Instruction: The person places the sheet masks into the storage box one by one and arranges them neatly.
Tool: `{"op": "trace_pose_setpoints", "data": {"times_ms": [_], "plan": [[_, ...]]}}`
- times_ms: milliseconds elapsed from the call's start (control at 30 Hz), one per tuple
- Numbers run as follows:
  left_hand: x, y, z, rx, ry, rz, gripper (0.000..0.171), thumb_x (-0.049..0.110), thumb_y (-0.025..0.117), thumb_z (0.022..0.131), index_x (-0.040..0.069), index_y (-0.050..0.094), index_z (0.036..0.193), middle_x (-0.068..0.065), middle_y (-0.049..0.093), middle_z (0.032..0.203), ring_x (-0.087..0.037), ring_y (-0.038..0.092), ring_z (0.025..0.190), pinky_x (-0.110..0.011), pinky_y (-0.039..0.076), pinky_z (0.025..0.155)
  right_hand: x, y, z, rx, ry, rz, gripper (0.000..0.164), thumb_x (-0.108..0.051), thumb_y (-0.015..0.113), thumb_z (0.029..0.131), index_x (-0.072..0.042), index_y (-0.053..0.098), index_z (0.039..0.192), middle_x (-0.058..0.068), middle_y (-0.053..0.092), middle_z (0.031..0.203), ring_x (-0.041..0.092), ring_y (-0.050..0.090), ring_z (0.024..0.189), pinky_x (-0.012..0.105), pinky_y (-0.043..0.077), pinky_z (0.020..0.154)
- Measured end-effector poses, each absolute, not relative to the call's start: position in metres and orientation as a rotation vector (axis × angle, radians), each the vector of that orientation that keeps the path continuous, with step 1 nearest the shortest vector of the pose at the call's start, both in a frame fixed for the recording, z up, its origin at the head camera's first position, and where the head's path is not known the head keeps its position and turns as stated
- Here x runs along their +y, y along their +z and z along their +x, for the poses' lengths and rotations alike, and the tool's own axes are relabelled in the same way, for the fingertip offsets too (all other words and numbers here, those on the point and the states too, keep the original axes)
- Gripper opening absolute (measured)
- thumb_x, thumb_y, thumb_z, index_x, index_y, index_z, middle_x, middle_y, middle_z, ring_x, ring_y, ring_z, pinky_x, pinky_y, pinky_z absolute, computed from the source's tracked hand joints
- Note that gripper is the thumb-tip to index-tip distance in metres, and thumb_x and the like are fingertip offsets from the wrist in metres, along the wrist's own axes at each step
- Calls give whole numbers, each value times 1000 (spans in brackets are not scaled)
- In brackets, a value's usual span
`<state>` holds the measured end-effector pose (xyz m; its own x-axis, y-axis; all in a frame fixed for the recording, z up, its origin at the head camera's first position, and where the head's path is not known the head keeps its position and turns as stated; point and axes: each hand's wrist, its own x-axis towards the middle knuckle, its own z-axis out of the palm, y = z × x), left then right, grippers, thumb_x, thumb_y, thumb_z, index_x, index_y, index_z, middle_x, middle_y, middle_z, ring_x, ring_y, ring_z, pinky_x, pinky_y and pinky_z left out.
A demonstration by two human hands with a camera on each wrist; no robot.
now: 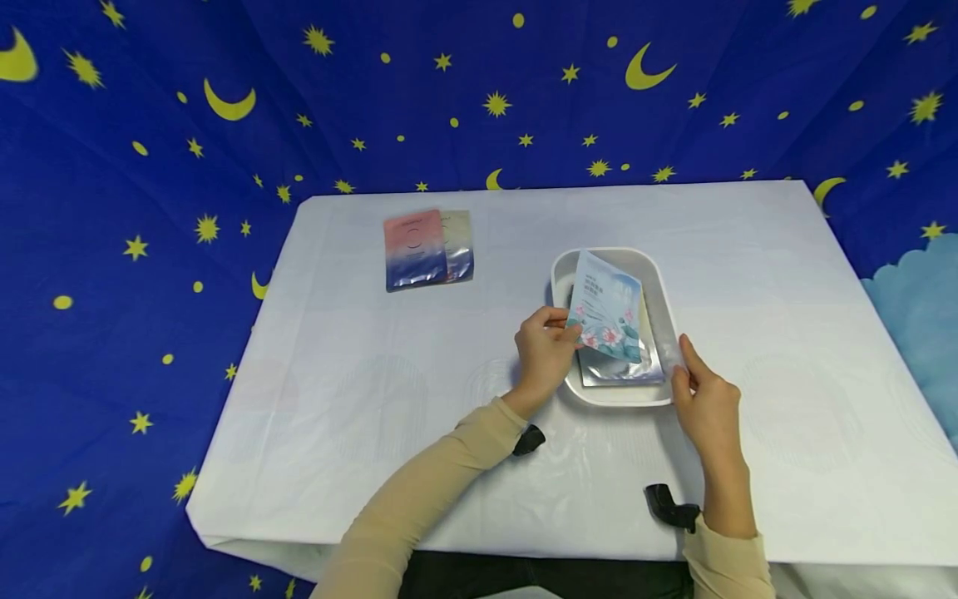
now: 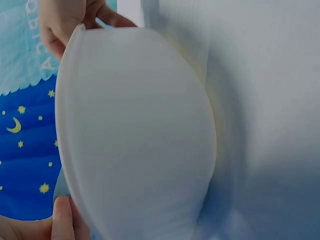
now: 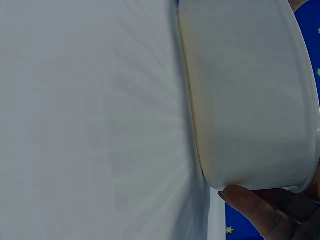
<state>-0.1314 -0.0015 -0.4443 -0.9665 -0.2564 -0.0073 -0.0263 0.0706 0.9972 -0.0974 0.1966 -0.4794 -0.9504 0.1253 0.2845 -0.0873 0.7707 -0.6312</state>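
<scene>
My left hand [image 1: 545, 353] pinches the lower left edge of a light blue sheet mask packet [image 1: 608, 308] with pink flowers. The packet is tilted above a white plastic tray [image 1: 662, 283]. Beneath it, a silvery packet [image 1: 621, 376] lies in the tray, partly covered. At the tray's right side, my right hand [image 1: 707, 408] grips the rim and wall. The left wrist view shows the tray's outer wall [image 2: 135, 135], with left fingertips [image 2: 62, 220] on a sliver of packet. In the right wrist view, right fingers [image 3: 260, 215] touch the tray's corner.
Two more packets, one pink and blue [image 1: 414, 249] and one beige and silver [image 1: 460, 245], overlap at the table's back left. A white cloth [image 1: 359, 449] covers the table. Behind it hangs a blue curtain [image 1: 464, 91] with yellow moons and stars.
</scene>
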Motion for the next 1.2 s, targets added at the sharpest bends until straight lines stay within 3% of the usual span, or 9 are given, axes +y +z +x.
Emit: {"op": "trace_pose_setpoints", "data": {"times_ms": [433,767,1033,1100,1200], "plan": [[13,-446,-123,-2336,-2122,203,30,11,64,81,-6,58,104,-12,59,89,-19,65,64,-29,56,60,197,-481,-98,-2649,963,-32,42,-7,51,86,-12,48,127,22,58,109,37,64,79,45,51,63],[-7,-445,-127,-2353,-1981,40,28,14,64,81,-4,62,103,-12,61,86,-32,63,62,-20,52,48,196,-480,-98,-2669,976,-49,41,-7,50,87,-12,47,128,22,56,113,39,62,82,46,52,63],[-50,-446,-143,-2293,-1784,155,25,12,66,79,0,64,101,-12,63,84,-20,62,62,-19,51,47,196,-480,-98,-2658,973,-29,41,-7,50,86,-11,48,127,20,54,116,37,63,83,43,51,60],[-65,-445,-148,-2294,-1682,202,26,13,67,78,2,65,101,-11,64,84,-18,61,63,-20,51,50,196,-480,-98,-2652,966,-17,41,-7,51,86,-11,49,127,20,55,115,37,63,83,38,52,57],[-92,-443,-158,-2303,-1499,304,26,16,68,76,6,66,101,-9,65,86,-19,60,66,-23,48,59,197,-481,-99,-2642,962,-5,41,-6,51,85,-10,50,126,20,56,114,36,63,81,17,50,53]]}}
